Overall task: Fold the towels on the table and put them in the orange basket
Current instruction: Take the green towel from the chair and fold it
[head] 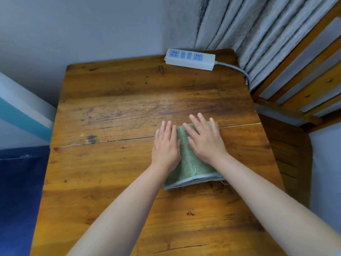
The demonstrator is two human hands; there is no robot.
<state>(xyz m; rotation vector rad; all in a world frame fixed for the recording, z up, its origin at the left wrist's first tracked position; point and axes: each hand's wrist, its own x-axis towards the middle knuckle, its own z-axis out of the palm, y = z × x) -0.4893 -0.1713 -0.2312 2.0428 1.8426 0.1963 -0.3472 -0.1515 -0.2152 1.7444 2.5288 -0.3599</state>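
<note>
Both forearms reach in from the near edge, palms down. Left hand (166, 146) lies flat, fingers together, on the left part of the green towel (191, 163); right hand (205, 139) flat, fingers spread, on its right and far part. Neither grips, both just press. Towel is folded into a small rectangle, pale hem along the near edge, loose thread showing, lying right of centre on the wooden table (120, 111). Far right corner: white power strip (190, 59), grey cable running off right.
</note>
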